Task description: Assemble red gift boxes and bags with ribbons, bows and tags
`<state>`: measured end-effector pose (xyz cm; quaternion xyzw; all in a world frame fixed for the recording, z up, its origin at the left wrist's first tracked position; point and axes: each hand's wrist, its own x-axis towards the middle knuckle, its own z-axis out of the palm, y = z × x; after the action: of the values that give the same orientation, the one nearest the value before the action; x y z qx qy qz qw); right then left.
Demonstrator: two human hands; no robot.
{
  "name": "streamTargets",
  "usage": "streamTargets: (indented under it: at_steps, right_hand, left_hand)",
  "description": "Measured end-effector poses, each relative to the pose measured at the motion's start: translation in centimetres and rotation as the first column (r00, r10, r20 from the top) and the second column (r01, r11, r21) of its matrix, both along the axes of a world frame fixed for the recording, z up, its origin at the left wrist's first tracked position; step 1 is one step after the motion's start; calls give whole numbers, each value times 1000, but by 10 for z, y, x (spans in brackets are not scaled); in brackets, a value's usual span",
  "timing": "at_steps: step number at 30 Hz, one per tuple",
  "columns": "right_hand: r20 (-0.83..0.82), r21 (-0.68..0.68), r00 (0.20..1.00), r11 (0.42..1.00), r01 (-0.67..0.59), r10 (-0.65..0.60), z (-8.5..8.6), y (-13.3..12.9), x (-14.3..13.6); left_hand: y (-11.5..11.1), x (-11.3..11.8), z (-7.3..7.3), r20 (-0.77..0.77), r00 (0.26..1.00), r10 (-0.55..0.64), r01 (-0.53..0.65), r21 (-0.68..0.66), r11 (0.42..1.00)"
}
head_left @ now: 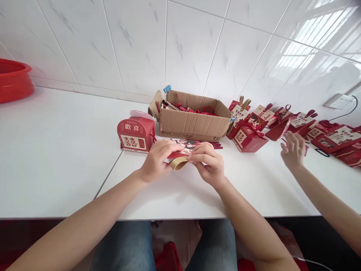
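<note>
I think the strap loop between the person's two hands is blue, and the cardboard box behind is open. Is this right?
The colour is wrong: the head view shows a gold strap loop there, and the cardboard box behind is open.

The trousers (122, 252) were blue denim, washed paler down the middle of each leg and darker toward the edges. The forearms (91, 219) were bare as far as they showed, as were the left hand (156, 162) and the right hand (209, 164).
</note>
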<state>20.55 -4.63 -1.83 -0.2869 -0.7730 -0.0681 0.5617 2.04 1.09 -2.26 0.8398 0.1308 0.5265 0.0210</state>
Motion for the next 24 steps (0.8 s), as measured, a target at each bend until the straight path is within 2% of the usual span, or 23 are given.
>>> streamTargets:
  at_steps: [4,8,9,11,13,15,18,21,24]
  right_hand:
    - [-166,-36,986,999,4,-10,4,0,6]
    - [-334,-150,938,988,44,-92,5,1,15]
    - [-370,-174,922,984,50,-112,5,1,16]
    - [-433,-208,892,977,40,-129,4,2,18]
    - [-487,-235,862,972,27,-141,3,3,19]
    - [-530,-272,830,962,26,-172,1,4,19]
    - [-568,-366,789,931,14,-235,-1,8,19]
    - [-590,-467,756,883,-34,-283,-3,14,20]
    - [-650,-468,728,870,-156,-219,-5,20,22]
  left_hand:
    - [1,2,-4,8,995,102,-100,-131,986]
    - [2,5,-6,-51,983,174,-182,-299,937]
    - [2,5,-6,-71,985,155,-169,-337,926]
    - [2,5,-6,-102,994,37,-78,-435,897]
    - [2,5,-6,-106,988,-113,37,-542,840]
    - [3,5,-6,-84,979,-184,96,-605,790]
    - [4,6,-6,-50,986,-160,89,-652,753]
    - [9,8,-8,-35,993,-115,53,-730,681]
    - [15,8,-14,-15,996,-88,42,-791,610]
